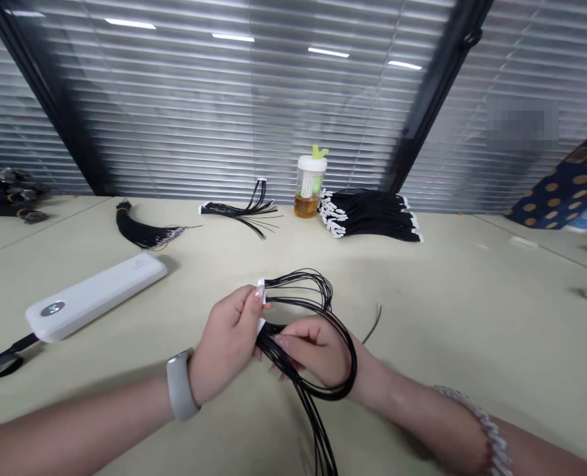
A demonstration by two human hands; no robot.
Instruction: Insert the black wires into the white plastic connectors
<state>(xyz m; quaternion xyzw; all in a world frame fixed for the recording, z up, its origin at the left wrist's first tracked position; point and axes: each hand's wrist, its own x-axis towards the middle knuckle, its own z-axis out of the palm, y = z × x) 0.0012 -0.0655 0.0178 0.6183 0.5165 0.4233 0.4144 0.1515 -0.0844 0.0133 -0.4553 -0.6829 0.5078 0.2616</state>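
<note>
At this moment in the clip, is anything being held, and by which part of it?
Yes, black wires: the left hand pinches their white connector ends, and the right hand grips the wires just beside them.

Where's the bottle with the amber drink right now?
In the head view, the bottle stands at the table's far side, just right of centre, in front of the blinds and immediately left of the black cable pile.

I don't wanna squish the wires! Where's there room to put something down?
Biggest patch: between the right forearm and black cable pile behind it. Smaller: between the white power bank and left forearm. Crowded: the middle, with left hand, right hand and looped wires.
</note>
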